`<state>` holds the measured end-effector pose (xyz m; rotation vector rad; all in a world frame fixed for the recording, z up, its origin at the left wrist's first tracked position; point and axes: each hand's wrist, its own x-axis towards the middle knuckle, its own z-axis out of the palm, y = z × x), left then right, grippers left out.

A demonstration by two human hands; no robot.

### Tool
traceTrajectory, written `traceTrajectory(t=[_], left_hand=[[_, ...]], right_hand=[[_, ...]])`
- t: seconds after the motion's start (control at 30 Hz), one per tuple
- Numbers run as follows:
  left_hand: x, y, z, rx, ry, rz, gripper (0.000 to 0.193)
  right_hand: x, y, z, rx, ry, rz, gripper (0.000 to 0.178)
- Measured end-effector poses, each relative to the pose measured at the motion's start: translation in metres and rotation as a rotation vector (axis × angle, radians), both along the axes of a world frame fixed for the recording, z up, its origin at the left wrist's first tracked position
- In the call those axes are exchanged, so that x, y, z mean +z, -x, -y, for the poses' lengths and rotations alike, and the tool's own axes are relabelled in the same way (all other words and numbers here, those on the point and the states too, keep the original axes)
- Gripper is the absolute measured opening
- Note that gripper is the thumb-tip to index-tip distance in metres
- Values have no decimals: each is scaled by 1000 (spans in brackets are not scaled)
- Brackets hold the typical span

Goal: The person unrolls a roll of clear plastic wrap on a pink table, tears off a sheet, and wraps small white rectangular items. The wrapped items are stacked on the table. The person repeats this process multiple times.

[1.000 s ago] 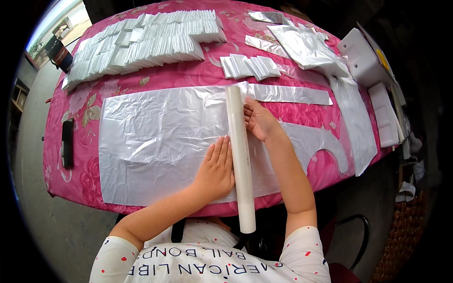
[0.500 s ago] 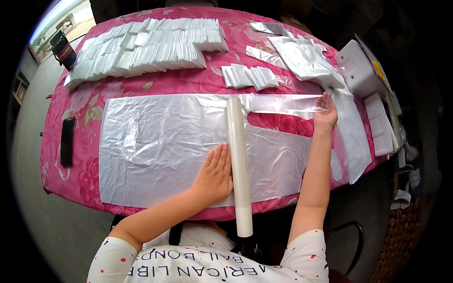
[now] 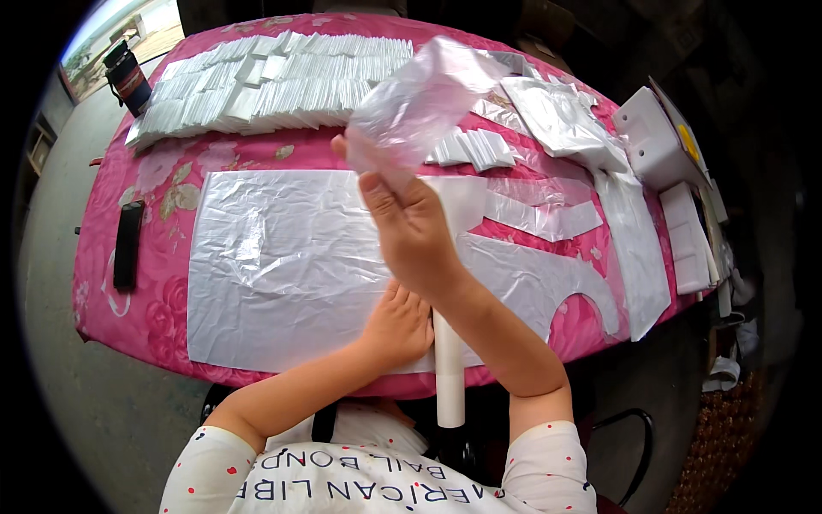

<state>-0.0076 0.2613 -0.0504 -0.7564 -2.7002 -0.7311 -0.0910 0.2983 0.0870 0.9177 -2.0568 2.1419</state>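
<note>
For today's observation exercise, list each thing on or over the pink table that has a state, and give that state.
Right hand: raised, gripping the plastic piece.
Plastic piece: lifted off the table, crumpled.
Left hand: pressed flat beside the white roll.
White roll: lying across the sheet, overhanging the table edge.
Plastic sheet: spread flat.
Folded white packets: stacked in rows.

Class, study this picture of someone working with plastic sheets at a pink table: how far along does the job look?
Done: rows of folded white packets fill the far side. In hand: the right hand lifts a clear plastic piece while the left hand rests by the white roll. Left: the large flat sheet and loose strips.
</note>
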Motion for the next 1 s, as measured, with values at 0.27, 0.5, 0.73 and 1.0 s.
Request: traceTrajectory(t=[0.27, 0.5, 0.73, 1.0], left_hand=[[-21, 5, -7, 9, 213, -98, 63], [-18, 4, -8, 9, 187, -51, 63], [-22, -4, -12, -43, -520, 106, 66], [3, -1, 15, -86, -545, 109, 64]], right_hand=[[-123, -58, 140, 329, -564, -231, 46], [-88, -72, 110, 577, -603, -305, 56], [-51, -68, -34, 79, -760, -430, 46], [-79, -82, -143, -50, -920, -389, 53]])
